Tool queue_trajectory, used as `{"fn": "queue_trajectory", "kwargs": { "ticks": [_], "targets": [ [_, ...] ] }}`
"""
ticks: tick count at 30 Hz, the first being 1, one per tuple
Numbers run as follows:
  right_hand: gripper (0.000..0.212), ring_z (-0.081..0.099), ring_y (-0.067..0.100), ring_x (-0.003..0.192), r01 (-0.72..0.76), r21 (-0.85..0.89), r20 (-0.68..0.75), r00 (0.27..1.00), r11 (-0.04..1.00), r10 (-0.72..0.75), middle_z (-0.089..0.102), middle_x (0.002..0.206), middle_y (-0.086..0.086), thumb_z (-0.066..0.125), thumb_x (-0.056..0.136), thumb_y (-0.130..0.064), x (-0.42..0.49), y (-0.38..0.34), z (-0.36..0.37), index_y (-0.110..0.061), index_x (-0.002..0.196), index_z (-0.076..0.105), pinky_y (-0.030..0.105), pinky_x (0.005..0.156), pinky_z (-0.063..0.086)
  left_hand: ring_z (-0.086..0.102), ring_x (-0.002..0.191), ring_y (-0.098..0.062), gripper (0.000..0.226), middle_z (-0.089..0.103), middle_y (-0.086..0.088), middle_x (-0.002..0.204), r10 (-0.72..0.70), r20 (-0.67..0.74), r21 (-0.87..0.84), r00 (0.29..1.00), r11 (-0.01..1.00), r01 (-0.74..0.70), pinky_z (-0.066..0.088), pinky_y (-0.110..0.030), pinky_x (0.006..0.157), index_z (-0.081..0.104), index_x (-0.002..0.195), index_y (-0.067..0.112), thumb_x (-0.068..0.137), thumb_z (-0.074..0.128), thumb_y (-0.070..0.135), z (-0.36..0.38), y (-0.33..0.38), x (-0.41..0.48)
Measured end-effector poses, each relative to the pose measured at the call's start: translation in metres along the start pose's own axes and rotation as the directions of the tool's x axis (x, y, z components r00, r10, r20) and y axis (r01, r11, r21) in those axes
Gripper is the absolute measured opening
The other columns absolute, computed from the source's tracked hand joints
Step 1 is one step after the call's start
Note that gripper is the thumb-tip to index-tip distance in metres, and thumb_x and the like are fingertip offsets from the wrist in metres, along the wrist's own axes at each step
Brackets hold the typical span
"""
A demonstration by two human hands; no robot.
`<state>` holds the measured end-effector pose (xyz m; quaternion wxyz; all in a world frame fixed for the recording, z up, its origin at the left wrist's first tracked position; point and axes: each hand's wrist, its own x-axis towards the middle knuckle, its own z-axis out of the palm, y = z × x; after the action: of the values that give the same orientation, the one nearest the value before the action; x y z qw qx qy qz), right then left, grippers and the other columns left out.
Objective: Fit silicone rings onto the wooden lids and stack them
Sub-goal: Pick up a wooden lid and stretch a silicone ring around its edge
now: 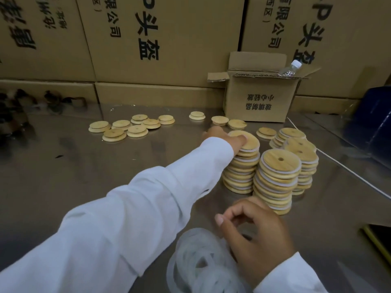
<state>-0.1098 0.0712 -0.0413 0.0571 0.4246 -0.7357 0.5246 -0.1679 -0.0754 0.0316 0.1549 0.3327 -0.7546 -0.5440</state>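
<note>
My left hand (227, 138) reaches across the table and rests on the top wooden lid (248, 140) of a tall stack (241, 172), fingers gripping its edge. A second tall stack (275, 180) with a holed lid on top stands just right of it, and more stacks (300, 157) stand behind. Loose lids without rings (127, 127) lie scattered at the back left. My right hand (256, 231) hovers near the front over a heap of translucent silicone rings (201, 263), fingers curled; whether it pinches a ring is unclear.
An open cardboard box (260, 96) with a plastic bottle (289, 68) stands at the back right. Large printed cartons (158, 39) wall off the rear. A white cable (349, 172) runs across the steel table at the right, beside a dark blue object (372, 115).
</note>
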Motion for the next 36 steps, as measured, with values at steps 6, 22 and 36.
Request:
{"fn": "queue_trajectory", "kwargs": {
  "ticks": [6,22,36],
  "targets": [
    [0.026,0.056,0.000,0.062,-0.031,-0.042,0.036,0.999,0.999,0.033,0.055,0.061,-0.006,0.077,0.068,-0.009,0.001,0.004,-0.001,-0.023,0.054,0.059,0.007,0.056,0.040,0.052,0.100,-0.027,0.036,0.055,-0.006,0.115,0.088,-0.022,-0.031,0.996,0.996,-0.088,0.036,-0.033,0.083,0.058,0.103,0.014,0.092,0.045,0.045,-0.014,-0.017,0.014],
    [0.033,0.065,0.008,0.056,-0.266,-0.026,0.064,0.961,0.963,0.268,0.068,0.068,-0.008,0.076,0.057,-0.027,0.002,0.001,0.008,-0.043,0.084,0.062,0.028,0.056,0.052,0.042,0.125,-0.033,0.058,0.039,-0.009,0.141,0.002,-0.517,0.335,0.856,0.921,0.200,0.035,-0.034,0.096,0.041,0.136,0.021,0.084,0.062,0.034,-0.216,-0.127,0.115],
    [0.041,0.063,0.006,0.053,-0.278,-0.008,0.039,0.960,0.960,0.278,0.069,0.071,-0.010,0.080,0.058,-0.015,0.005,0.004,0.006,-0.044,0.081,0.062,0.018,0.056,0.050,0.052,0.106,-0.031,0.066,0.054,-0.011,0.120,-0.026,-0.430,0.688,0.902,0.638,0.346,0.043,-0.033,0.083,0.051,0.122,0.010,0.078,0.056,0.059,-0.223,-0.129,0.119]
  ]
}}
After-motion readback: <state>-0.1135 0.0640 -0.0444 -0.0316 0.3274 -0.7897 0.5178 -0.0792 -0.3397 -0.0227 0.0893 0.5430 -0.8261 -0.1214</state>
